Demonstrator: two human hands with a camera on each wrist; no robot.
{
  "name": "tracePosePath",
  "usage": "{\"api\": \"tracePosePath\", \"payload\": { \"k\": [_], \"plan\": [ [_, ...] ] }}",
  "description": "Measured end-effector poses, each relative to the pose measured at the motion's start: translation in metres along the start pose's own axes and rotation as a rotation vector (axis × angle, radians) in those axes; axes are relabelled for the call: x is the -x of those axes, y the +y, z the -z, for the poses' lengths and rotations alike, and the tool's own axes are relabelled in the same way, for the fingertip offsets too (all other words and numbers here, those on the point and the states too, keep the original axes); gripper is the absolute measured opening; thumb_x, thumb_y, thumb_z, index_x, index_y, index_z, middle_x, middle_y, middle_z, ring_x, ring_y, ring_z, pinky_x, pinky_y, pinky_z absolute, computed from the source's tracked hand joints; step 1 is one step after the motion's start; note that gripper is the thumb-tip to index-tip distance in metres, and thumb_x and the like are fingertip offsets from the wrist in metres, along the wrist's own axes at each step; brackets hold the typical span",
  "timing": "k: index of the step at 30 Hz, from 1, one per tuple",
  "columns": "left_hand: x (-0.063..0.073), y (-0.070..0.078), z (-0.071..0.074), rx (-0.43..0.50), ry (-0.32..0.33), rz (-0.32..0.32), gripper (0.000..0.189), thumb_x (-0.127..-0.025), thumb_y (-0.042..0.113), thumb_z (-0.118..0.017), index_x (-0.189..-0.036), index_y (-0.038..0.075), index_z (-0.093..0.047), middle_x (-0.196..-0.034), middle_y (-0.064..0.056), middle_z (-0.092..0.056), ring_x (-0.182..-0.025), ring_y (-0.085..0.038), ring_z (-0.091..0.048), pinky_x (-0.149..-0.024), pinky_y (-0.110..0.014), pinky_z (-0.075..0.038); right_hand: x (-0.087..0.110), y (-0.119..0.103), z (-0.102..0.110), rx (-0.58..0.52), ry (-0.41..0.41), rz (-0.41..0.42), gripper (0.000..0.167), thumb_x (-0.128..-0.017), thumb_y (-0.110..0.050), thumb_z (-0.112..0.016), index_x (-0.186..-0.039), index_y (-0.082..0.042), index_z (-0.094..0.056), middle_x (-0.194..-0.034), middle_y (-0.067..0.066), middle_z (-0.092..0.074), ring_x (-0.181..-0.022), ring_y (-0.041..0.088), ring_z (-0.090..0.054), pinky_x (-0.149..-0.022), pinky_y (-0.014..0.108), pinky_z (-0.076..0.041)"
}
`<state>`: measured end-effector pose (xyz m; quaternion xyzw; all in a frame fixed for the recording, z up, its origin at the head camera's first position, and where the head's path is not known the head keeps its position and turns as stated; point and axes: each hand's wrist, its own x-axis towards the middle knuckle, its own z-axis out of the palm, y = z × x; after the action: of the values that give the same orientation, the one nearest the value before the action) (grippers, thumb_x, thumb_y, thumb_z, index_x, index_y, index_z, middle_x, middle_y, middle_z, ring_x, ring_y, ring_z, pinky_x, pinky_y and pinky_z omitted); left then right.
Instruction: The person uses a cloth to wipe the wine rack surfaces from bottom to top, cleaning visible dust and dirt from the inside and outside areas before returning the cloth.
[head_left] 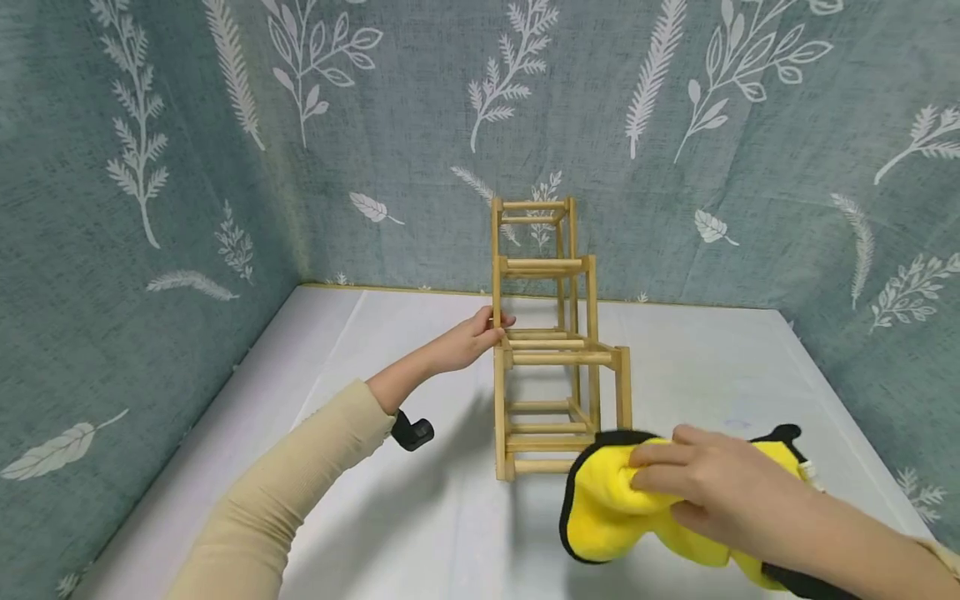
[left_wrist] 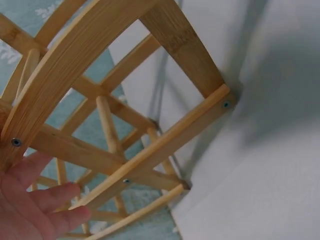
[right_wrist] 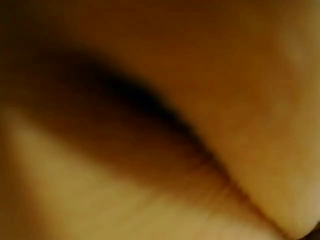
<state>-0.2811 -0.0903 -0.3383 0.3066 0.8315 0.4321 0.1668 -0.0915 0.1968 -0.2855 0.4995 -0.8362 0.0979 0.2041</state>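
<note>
A stepped rack of light wooden bars (head_left: pixel 558 357) stands upright near the middle of the white surface. My left hand (head_left: pixel 478 333) holds its left post about halfway up, thumb in front and a fingertip showing past the post. In the left wrist view, the fingers of that hand (left_wrist: pixel 40 205) lie by the rack's slats (left_wrist: pixel 155 150). Lower right, my right hand (head_left: pixel 720 492) grips a yellow cloth with black edging (head_left: pixel 603 508), bunched under the fingers. The cloth's left end hangs close to the rack's lower front corner. The right wrist view is too close and blurred to read.
A white surface (head_left: pixel 360 492) lies under the rack. Grey-green fabric with white leaf prints (head_left: pixel 420 100) rises behind it and on both sides. A black device (head_left: pixel 412 431) sits at my left wrist.
</note>
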Motion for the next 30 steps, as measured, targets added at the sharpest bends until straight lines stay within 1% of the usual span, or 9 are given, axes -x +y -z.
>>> {"api": "tracePosePath", "payload": {
  "k": [3,6,10,14,17,20,23,26,30],
  "plan": [
    [0.0,0.0,0.002,-0.014,0.006,0.004,0.028,-0.1,0.012,-0.031,-0.121,-0.006,-0.035,-0.136,-0.025,-0.04,-0.127,-0.032,-0.039,-0.101,-0.04,-0.037,-0.008,0.02,0.017,0.015,0.178,-0.056,0.014,-0.086,-0.018,-0.061,-0.095,-0.011,-0.069,-0.106,0.004,-0.065,-0.07,0.012,-0.049,-0.058,0.016,-0.039],
    [0.0,0.0,0.002,-0.01,0.01,0.025,0.027,-0.099,0.014,-0.031,-0.12,-0.004,-0.035,-0.133,-0.026,-0.042,-0.126,-0.032,-0.041,-0.1,-0.041,-0.037,-0.022,0.04,0.017,0.057,0.294,-0.077,0.024,-0.093,-0.021,-0.05,-0.095,-0.008,-0.069,-0.108,0.007,-0.065,-0.071,0.016,-0.05,-0.06,0.021,-0.04],
    [0.0,0.0,0.001,-0.003,-0.011,0.065,0.028,-0.1,0.017,-0.031,-0.122,-0.001,-0.033,-0.133,-0.026,-0.042,-0.127,-0.031,-0.04,-0.102,-0.042,-0.036,-0.027,0.05,-0.001,0.08,0.264,-0.031,0.033,-0.063,0.006,-0.063,-0.092,-0.009,-0.068,-0.104,0.009,-0.066,-0.066,0.017,-0.043,-0.053,0.02,-0.037],
    [0.001,0.001,0.001,-0.002,-0.025,0.064,0.028,-0.101,0.017,-0.03,-0.123,0.001,-0.032,-0.133,-0.027,-0.042,-0.128,-0.031,-0.039,-0.102,-0.043,-0.034,-0.012,0.043,-0.014,0.066,0.221,0.073,0.02,-0.084,-0.003,-0.05,-0.089,-0.012,-0.067,-0.1,0.006,-0.067,-0.062,0.013,-0.035,-0.051,0.017,-0.031],
    [0.001,0.002,0.002,0.002,-0.027,0.06,0.028,-0.101,0.017,-0.029,-0.124,0.001,-0.032,-0.133,-0.027,-0.042,-0.128,-0.032,-0.039,-0.102,-0.043,-0.034,0.003,0.032,-0.022,0.012,0.133,0.179,0.036,-0.095,-0.017,-0.032,-0.089,-0.018,-0.066,-0.1,-0.001,-0.067,-0.063,0.009,-0.034,-0.054,0.015,-0.027],
    [0.002,0.002,0.003,0.005,-0.03,0.054,0.027,-0.101,0.016,-0.029,-0.123,0.001,-0.031,-0.132,-0.027,-0.041,-0.128,-0.032,-0.039,-0.102,-0.043,-0.035,0.015,0.019,-0.025,-0.073,0.004,0.234,0.022,-0.079,-0.004,-0.057,-0.088,-0.024,-0.063,-0.103,-0.012,-0.064,-0.066,0.005,-0.031,-0.057,0.013,-0.024],
    [0.001,0.002,0.004,0.009,-0.036,0.05,0.027,-0.101,0.015,-0.028,-0.123,0.0,-0.031,-0.133,-0.026,-0.04,-0.128,-0.032,-0.038,-0.102,-0.043,-0.034,0.017,0.013,-0.019,-0.222,-0.104,0.279,0.049,-0.053,0.005,-0.067,-0.091,-0.026,-0.062,-0.108,-0.015,-0.061,-0.069,0.003,-0.027,-0.06,0.011,-0.019],
    [0.001,0.001,0.005,0.003,-0.042,0.051,0.029,-0.101,0.017,-0.028,-0.124,0.0,-0.031,-0.135,-0.026,-0.038,-0.129,-0.032,-0.037,-0.103,-0.044,-0.033,0.0,0.016,-0.004,-0.318,-0.027,0.358,0.046,-0.058,0.005,-0.064,-0.097,-0.021,-0.064,-0.11,-0.005,-0.063,-0.071,0.004,-0.033,-0.062,0.012,-0.024],
    [0.002,-0.002,0.01,-0.026,-0.063,0.038,0.027,-0.101,0.02,-0.029,-0.12,0.0,-0.033,-0.135,-0.024,-0.039,-0.128,-0.032,-0.039,-0.102,-0.042,-0.035,-0.052,0.023,0.02,-0.186,0.195,0.329,0.032,-0.075,0.002,-0.049,-0.097,-0.011,-0.067,-0.107,0.007,-0.065,-0.069,0.013,-0.042,-0.058,0.018,-0.033]
  ]
}}
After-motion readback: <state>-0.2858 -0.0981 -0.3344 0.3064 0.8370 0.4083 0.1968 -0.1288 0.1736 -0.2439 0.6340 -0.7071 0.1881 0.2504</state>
